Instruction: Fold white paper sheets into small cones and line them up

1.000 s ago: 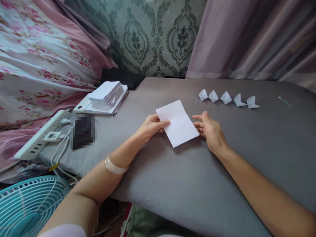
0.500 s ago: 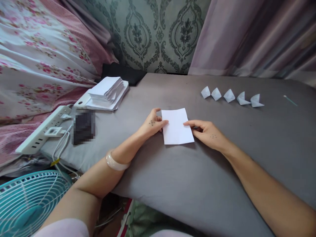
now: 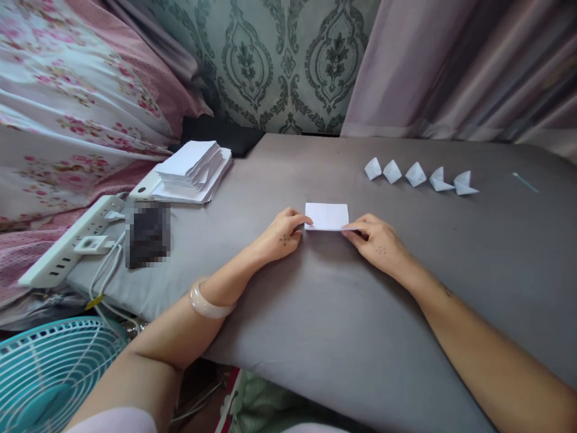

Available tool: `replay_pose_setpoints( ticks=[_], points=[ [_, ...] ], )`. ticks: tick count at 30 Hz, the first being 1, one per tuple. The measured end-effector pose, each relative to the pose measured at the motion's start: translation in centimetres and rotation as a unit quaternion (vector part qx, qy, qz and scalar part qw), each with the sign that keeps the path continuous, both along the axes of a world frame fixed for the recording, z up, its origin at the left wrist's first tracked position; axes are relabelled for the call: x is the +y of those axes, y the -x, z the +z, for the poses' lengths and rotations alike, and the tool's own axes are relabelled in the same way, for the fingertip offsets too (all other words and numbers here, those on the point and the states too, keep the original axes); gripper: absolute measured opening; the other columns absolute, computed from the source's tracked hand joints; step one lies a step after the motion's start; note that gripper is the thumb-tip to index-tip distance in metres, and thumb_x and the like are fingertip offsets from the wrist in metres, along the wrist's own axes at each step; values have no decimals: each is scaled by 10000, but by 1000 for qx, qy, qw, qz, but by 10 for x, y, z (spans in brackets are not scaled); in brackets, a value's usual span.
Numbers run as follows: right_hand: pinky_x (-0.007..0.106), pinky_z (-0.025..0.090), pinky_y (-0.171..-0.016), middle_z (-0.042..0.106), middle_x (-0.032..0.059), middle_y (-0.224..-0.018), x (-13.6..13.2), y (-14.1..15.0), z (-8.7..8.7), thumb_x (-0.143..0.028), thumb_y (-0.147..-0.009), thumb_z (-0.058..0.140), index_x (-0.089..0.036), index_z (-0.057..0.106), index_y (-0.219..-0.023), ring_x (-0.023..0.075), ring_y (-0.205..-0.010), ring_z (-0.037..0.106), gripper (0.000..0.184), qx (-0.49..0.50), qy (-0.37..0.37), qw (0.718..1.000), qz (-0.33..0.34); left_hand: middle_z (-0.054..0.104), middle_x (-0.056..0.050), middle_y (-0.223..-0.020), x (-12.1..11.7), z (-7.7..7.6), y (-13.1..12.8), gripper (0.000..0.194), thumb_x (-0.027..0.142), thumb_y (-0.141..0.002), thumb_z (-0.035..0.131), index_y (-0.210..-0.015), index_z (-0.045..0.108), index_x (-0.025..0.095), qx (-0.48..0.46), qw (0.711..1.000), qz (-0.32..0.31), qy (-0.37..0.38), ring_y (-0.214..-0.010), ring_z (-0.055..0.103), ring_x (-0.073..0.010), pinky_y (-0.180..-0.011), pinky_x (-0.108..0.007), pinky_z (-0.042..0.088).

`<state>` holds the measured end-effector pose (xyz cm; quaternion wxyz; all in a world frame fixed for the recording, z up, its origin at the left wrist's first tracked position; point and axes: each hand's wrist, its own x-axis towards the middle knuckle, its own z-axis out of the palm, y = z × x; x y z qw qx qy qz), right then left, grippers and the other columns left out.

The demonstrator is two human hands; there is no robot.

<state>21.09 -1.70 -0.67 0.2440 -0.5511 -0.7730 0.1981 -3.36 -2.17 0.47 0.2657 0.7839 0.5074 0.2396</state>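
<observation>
White paper sheet (image 3: 327,215), oblong in outline, is located near the middle of the grey covered surface (image 3: 324,313), its long edges running crosswise. Whether it touches the cloth or is held just above it cannot be determined.

Left hand (image 3: 283,236): pinching the sheet at its near left corner, one digit lying on top. Right hand (image 3: 373,237): thumb and finger pinching the near right corner. Pale bangle (image 3: 211,302) worn on the left forearm.

Beyond the right hand: five folded paper pieces (image 3: 415,174) in a row, the two rightmost with points standing up. Further right, a thin pale stick (image 3: 525,182) lies alone.

Far left: stack of paper (image 3: 186,161), upper sheets smaller than those underneath. Nearer, a dark object (image 3: 148,236), pixelated and unidentifiable, lies beside a white power strip (image 3: 67,246) with plugs fitted. Blue fan (image 3: 58,370) at the lower left.

Patterned wallpaper (image 3: 288,63) and mauve curtain (image 3: 396,72) at the back.
</observation>
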Motion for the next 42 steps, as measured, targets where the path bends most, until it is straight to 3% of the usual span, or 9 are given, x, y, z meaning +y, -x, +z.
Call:
replay_pose_setpoints(
  ticks=[5, 10, 13, 18, 30, 37, 42],
  points=[
    [306, 413, -664, 612, 37, -860, 1, 1, 2, -376, -858, 570, -193, 700, -715, 138, -654, 539, 266, 7, 14, 1000, -11, 570, -79, -989, 0, 5, -3, 173, 277, -817, 604, -902, 702, 163, 6, 1000, 1, 25, -818, 552, -170, -810, -321, 483],
    [326, 436, -723, 632, 58, -942, 1, 6, 1, -371, -843, 575, -193, 660, -684, 155, -706, 561, 253, 8, 5, 998, -58, 584, -70, -893, 4, -1, -13, 211, 326, -836, 609, -756, 682, 145, -11, 994, 108, 28, -786, 557, -168, -820, -341, 485],
    [336, 447, -754, 615, 67, -927, 2, 9, -3, -378, -840, 574, -195, 643, -668, 174, -754, 573, 260, 2, -19, 996, -85, 578, -81, -903, 7, -8, -19, 205, 319, -836, 621, -754, 675, 139, -3, 990, 139, 6, -818, 557, -181, -845, -362, 483],
    [347, 461, -760, 586, 72, -910, 3, 13, -8, -371, -831, 571, -200, 608, -643, 188, -759, 576, 257, -25, -47, 992, -114, 569, -92, -923, 12, -16, -22, 211, 328, -831, 643, -736, 659, 140, 22, 987, 153, -34, -910, 544, -209, -897, -391, 467],
    [346, 462, -745, 552, 64, -919, 3, 16, -3, -353, -816, 592, -216, 538, -628, 183, -737, 560, 238, -53, -19, 990, -132, 557, -83, -924, 14, -19, -20, 259, 365, -816, 667, -678, 599, 157, 43, 987, 149, -44, -916, 534, -215, -857, -381, 482],
    [355, 459, -773, 546, 61, -919, 5, 12, -6, -371, -822, 594, -213, 536, -660, 179, -731, 555, 234, -46, -13, 992, -117, 543, -79, -931, 14, -21, -15, 174, 334, -850, 627, -822, 591, 166, 69, 988, 131, -42, -915, 513, -218, -870, -383, 465],
    [347, 460, -766, 551, 50, -908, 10, 4, -9, -351, -804, 620, -211, 575, -766, 176, -739, 554, 152, -31, -12, 994, -106, 543, -87, -1027, 13, -23, -9, 206, 262, -895, 550, -1087, 581, 194, 76, 991, 75, -82, -964, 502, -219, -905, -388, 450]
  ],
)
